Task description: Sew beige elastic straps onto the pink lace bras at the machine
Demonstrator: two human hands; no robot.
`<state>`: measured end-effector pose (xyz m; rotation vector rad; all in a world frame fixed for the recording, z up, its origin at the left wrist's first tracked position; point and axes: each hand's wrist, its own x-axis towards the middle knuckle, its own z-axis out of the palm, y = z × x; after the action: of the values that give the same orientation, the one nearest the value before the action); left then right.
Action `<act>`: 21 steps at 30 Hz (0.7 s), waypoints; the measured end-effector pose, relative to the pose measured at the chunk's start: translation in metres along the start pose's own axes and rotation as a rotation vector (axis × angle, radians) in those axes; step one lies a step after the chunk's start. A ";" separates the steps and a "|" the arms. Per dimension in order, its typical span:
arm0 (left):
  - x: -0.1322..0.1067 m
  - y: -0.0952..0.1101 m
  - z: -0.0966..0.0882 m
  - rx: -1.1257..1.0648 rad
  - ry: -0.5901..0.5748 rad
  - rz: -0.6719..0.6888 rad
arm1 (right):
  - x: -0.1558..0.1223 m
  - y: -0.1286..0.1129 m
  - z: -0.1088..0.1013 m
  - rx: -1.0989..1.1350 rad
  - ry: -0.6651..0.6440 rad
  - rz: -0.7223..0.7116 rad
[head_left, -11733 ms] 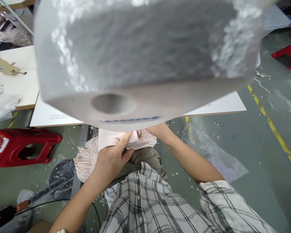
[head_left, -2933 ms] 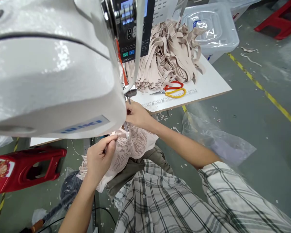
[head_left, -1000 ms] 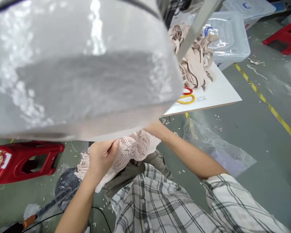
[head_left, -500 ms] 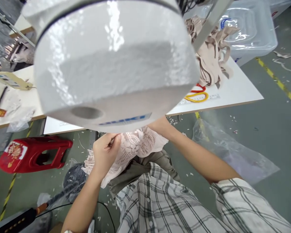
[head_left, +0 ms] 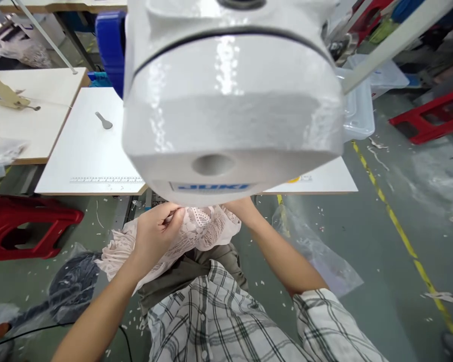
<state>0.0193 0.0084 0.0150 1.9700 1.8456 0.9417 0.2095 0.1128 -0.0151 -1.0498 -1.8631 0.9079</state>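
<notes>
A pale pink lace garment (head_left: 207, 232) hangs from under the white sewing machine head (head_left: 230, 95) down onto my lap. My left hand (head_left: 156, 232) pinches the lace's upper edge just below the machine, fingers closed on the fabric. My right forearm (head_left: 275, 251) reaches up under the machine head; only the wrist shows, and the fingers are hidden behind the machine.
A white sewing table (head_left: 94, 151) with a printed ruler lies behind the machine. A red plastic stool (head_left: 26, 229) stands on the floor at left, another red stool (head_left: 430, 115) at far right. Clear plastic bags (head_left: 317, 251) and a dark bag (head_left: 71, 286) lie on the green floor.
The view has swung so the machine head fills the centre and hides the strap pile and scissors. My left hand still pinches the lace; my right hand stays under the machine.
</notes>
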 end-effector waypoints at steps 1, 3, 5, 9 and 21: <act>0.000 0.001 0.000 -0.008 -0.002 0.006 | 0.000 0.000 0.000 -0.003 0.024 0.017; 0.001 0.002 -0.001 -0.032 -0.008 0.015 | 0.000 -0.001 0.000 -0.009 0.050 0.056; 0.001 0.003 -0.001 -0.052 -0.018 0.012 | -0.001 -0.002 0.000 -0.018 0.042 0.077; -0.001 0.000 0.001 -0.076 -0.014 0.010 | 0.000 -0.004 0.002 0.027 0.035 0.107; -0.024 0.000 0.000 0.217 -0.022 0.004 | -0.099 -0.015 0.011 0.685 0.142 0.271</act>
<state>0.0204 -0.0143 0.0088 2.0976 2.0064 0.7446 0.2287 0.0162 -0.0356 -0.9014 -1.1599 1.4518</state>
